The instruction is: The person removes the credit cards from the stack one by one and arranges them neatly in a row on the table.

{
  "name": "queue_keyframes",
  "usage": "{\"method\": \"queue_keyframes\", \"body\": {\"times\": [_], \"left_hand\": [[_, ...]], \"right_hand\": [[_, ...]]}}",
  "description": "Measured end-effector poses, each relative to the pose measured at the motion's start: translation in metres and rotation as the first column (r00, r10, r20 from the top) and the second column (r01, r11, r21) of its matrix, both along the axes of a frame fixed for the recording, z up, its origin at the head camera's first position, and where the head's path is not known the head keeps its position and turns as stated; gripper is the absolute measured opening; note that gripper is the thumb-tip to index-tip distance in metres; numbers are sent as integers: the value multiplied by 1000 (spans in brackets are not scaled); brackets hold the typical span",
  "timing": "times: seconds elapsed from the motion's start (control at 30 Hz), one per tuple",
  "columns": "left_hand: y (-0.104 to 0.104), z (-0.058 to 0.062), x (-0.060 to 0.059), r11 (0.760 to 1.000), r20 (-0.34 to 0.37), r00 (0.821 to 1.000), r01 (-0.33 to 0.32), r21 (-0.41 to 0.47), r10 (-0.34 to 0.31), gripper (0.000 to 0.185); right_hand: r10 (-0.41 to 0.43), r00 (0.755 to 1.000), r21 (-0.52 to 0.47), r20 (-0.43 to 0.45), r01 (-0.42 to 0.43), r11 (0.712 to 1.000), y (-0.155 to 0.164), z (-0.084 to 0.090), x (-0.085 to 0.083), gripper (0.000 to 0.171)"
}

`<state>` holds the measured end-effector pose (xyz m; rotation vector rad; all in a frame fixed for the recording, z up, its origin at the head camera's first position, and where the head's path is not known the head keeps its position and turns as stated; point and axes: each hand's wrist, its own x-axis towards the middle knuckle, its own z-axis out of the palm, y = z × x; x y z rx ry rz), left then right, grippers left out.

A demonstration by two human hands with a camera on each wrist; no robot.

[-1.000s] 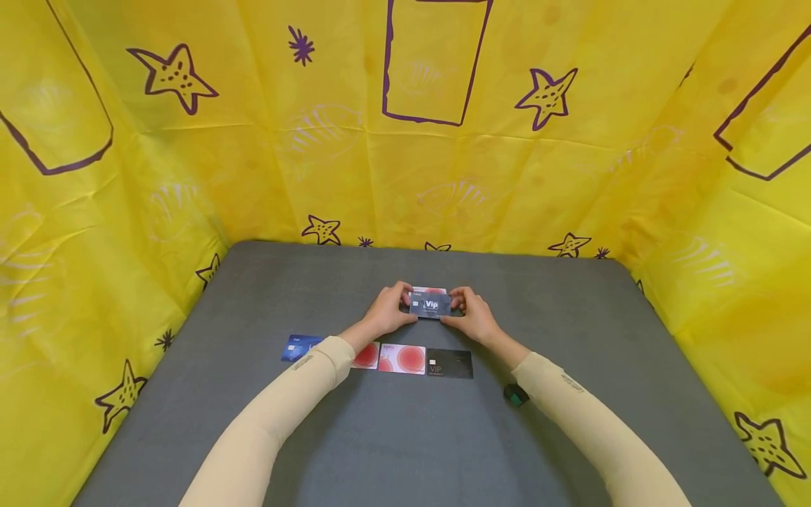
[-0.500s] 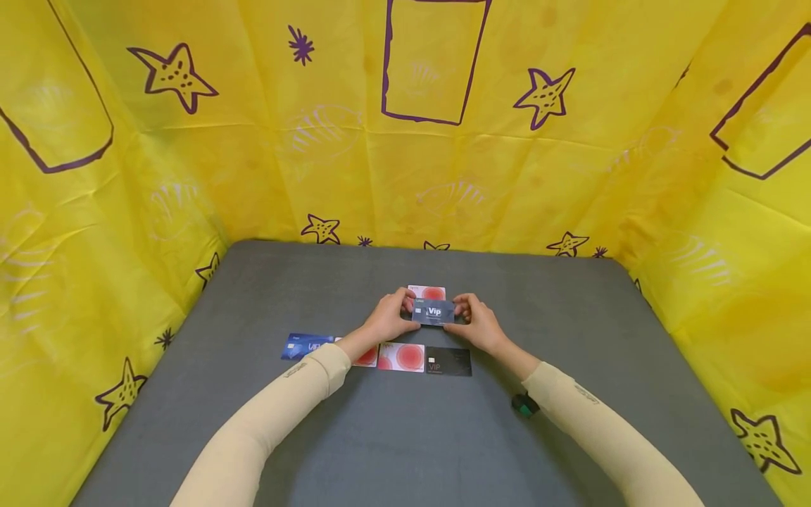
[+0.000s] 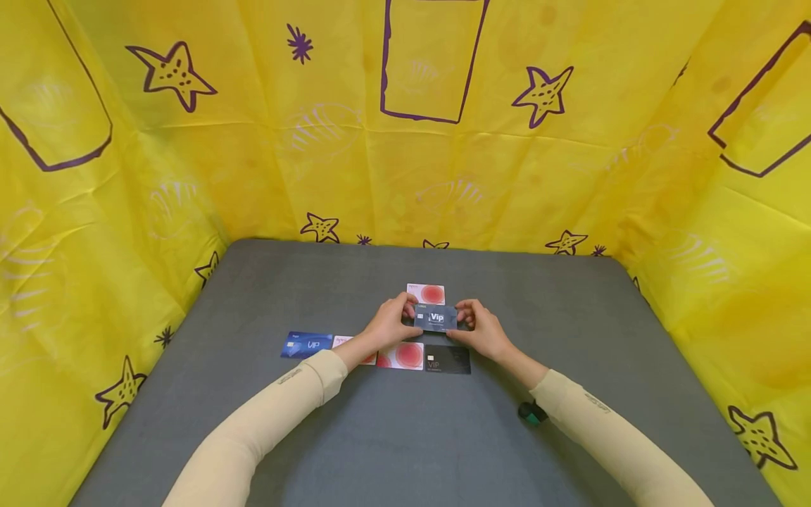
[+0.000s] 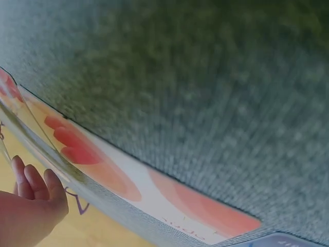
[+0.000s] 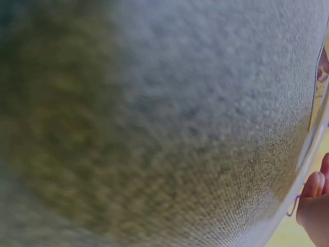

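Observation:
A dark blue-grey "Vip" card [image 3: 435,318] is held flat between both hands in the head view. My left hand [image 3: 389,321] grips its left end, and my right hand [image 3: 481,329] grips the right end, thumbs at the near edge. Behind it lies a white card with red circles [image 3: 426,293], partly covered by the held card. Just in front is a row: a blue VIP card [image 3: 307,345], a white-and-red card [image 3: 345,341] partly under my left forearm, another white-and-red card [image 3: 400,356] and a black VIP card [image 3: 447,360].
The cards lie on a dark grey table [image 3: 393,436]. A yellow patterned cloth [image 3: 355,169] walls off the back and both sides. A small black-and-green object [image 3: 532,413] shows beside the right sleeve [image 3: 583,405].
Both hands have drawn the dark Vip card nearer and slightly right. More of the white-and-red card behind it has come into sight. The row of cards has stayed in place.

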<state>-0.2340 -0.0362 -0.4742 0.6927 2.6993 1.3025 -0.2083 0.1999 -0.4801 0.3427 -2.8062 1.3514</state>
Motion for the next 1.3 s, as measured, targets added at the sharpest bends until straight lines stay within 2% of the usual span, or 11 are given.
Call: {"method": "queue_keyframes", "body": {"times": [0.23, 0.53, 0.67, 0.97, 1.3], "left_hand": [[1, 3, 9, 999, 15, 1000, 4, 50, -5, 53], [1, 4, 22, 999, 35, 999, 14, 29, -15, 52], [1, 3, 28, 999, 27, 999, 35, 32, -36, 51], [2, 5, 39, 992, 33, 996, 77, 97, -80, 51], [2, 7, 49, 994, 45, 994, 99, 51, -102, 50]], "right_hand": [[4, 1000, 3, 1, -4, 1000, 3, 1, 7, 56], [18, 1000, 17, 15, -18, 1000, 8, 3, 20, 55], [23, 1000, 16, 20, -23, 1000, 10, 3, 27, 54], [25, 999, 1, 24, -25, 1000, 15, 3, 39, 54], [57, 998, -9, 25, -57, 998, 21, 3, 49, 53]]}}
